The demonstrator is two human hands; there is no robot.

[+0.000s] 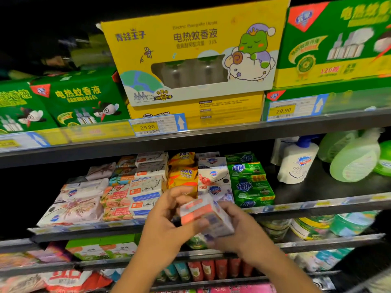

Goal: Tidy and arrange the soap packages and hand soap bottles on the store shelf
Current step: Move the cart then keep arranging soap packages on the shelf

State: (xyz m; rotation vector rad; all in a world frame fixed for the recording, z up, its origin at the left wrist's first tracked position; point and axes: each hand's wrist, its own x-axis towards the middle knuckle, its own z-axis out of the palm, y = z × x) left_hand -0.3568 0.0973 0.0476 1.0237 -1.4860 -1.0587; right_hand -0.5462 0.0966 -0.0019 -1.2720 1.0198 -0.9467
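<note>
With left hand [167, 216] and right hand [239, 229] both curled round the soap box [205, 216], just in front of the goat soap stack [146, 193], turn label out, then slide flat beside that stack.

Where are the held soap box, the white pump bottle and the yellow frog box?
soap box [197, 210], head view, on its orange-labelled face
white pump bottle [295, 166], head view, middle of its body
yellow frog box [169, 53], head view, on its front panel
</note>
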